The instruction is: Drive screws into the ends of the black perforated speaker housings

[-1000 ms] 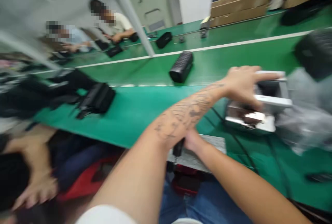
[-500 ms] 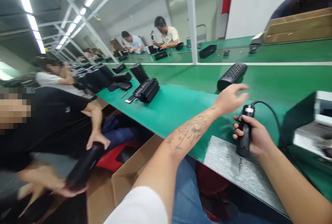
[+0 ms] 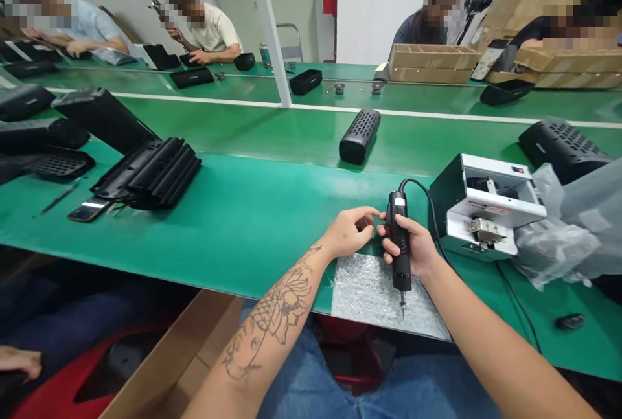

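Note:
My right hand [image 3: 418, 247] is wrapped round a black electric screwdriver [image 3: 400, 241], its bit pointing down over a grey-white foam-like sheet [image 3: 357, 289] at the table's front edge. A black cord runs from the tool's top. Just left of it, my left hand [image 3: 350, 231] is open, fingers loosely curved and thumb apart. Its fingertips reach close to the screwdriver; whether they touch it I cannot tell. Farther back, a black speaker housing with a perforated grille [image 3: 359, 137] lies on the green belt. A white-fronted screw feeder [image 3: 500, 199] stands to the right.
Stacked black housing parts [image 3: 160, 173] lie at the left, with a phone [image 3: 89, 208] beside them. Crumpled plastic bags [image 3: 558, 237] and another perforated housing [image 3: 561, 147] are at the right. An open cardboard box [image 3: 179, 348] stands below the table edge. Several co-workers sit across.
My left hand has drawn back from near the speaker housing to beside the screwdriver. The camera has turned right, and my right hand still holds the tool.

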`<action>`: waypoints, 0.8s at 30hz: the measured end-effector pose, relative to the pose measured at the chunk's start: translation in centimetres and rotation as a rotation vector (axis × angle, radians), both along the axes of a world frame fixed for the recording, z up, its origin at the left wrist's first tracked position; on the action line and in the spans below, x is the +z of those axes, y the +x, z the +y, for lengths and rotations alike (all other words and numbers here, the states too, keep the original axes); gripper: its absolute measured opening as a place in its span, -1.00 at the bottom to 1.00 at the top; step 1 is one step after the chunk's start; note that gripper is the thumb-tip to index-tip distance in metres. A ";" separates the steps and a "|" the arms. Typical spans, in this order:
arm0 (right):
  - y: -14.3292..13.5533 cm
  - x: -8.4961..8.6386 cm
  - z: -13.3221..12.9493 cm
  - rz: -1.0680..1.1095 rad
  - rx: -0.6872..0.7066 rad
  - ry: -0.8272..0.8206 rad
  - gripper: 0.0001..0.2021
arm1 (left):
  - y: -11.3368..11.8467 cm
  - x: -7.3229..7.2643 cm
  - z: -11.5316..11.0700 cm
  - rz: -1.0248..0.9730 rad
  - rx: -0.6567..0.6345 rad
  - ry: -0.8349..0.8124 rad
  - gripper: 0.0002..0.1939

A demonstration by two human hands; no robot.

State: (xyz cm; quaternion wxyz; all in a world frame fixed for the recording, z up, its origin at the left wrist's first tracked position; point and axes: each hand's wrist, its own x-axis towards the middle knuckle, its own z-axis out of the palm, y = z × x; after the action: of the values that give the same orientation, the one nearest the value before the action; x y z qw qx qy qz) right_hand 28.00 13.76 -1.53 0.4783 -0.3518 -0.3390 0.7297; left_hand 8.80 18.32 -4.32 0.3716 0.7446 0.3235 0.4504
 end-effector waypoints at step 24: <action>-0.4 -1.9 -0.1 -0.155 0.016 0.029 -0.56 | -0.4 -1.2 0.0 -0.026 -0.069 -0.008 -0.65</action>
State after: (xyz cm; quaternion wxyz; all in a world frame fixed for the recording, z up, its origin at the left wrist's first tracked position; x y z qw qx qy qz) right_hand 27.63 13.64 -3.48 0.4501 -0.3974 -0.3883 0.6991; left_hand 8.38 18.31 -5.54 0.3941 0.7479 0.2945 0.4457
